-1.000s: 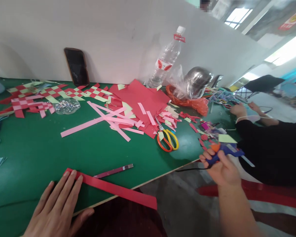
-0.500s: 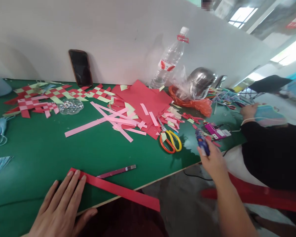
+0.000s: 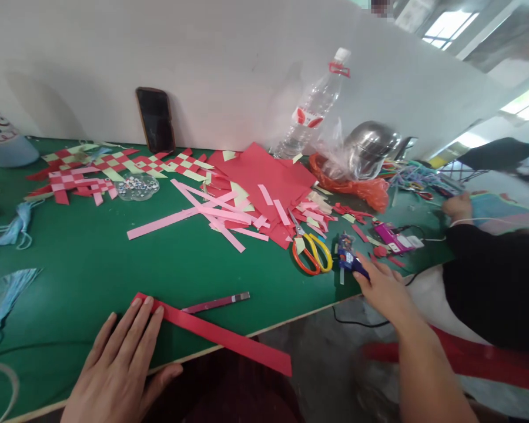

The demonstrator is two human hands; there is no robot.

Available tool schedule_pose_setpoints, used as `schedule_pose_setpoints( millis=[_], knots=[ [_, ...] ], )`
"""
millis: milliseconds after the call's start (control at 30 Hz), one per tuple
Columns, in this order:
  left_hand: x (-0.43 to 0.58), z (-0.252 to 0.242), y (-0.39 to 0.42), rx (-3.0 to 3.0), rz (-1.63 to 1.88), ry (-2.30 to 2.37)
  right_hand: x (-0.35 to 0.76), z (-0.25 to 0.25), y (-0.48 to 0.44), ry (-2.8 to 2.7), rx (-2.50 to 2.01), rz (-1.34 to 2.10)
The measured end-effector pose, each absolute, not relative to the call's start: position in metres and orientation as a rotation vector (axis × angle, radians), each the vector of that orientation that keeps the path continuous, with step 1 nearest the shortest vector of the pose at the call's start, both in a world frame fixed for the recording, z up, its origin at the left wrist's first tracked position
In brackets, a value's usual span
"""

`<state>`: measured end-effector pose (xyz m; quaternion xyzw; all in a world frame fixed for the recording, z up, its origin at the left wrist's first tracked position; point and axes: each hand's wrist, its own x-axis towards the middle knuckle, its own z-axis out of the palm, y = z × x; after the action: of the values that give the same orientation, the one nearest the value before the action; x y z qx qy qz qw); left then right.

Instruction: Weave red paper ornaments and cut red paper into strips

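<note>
My left hand lies flat with fingers spread, its fingertips pressing the near end of a long red paper strip that runs over the front edge of the green table. My right hand reaches to the right, fingers resting on a blue glue gun that sits on the table beside orange-and-yellow scissors. A dark craft knife lies just behind the strip.
Pink strips and red sheets litter the middle. Woven red-and-green mats, a dish of googly eyes, a phone, a plastic bottle and a steel bowl stand behind. Another person's dark sleeve is at the right.
My right hand has carried the glue gun from off the table's edge leftward and set it down beside the scissors. My left hand has stayed on the red strip.
</note>
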<state>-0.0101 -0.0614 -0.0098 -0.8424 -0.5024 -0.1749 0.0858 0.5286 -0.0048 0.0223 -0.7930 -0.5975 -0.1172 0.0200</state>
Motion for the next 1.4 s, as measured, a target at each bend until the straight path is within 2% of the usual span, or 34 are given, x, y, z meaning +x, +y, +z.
schedule_pose_setpoints(
  millis=[67,133,300,400,833,1400],
  knots=[
    [-0.009,-0.008,-0.060,-2.500,-0.498,-1.499,0.510,0.040,-0.003,-1.819,-2.419,-0.472],
    [-0.008,-0.005,-0.060,-2.489,-0.451,-1.516,0.474,0.057,0.000,-1.913,-2.136,-0.495],
    [-0.006,0.004,-0.060,-2.478,-0.349,-1.551,0.339,0.065,0.002,-2.241,-1.309,-0.008],
    [-0.004,0.008,-0.060,-2.463,-0.348,-1.599,0.279,0.050,-0.005,-2.372,-1.094,0.245],
    [-0.002,0.007,-0.060,-2.467,-0.413,-1.637,0.258,0.023,0.012,-2.539,-1.111,0.276],
    [-0.002,0.008,-0.059,-2.472,-0.420,-1.657,0.247,0.032,0.018,-2.661,-0.911,0.170]
  ],
)
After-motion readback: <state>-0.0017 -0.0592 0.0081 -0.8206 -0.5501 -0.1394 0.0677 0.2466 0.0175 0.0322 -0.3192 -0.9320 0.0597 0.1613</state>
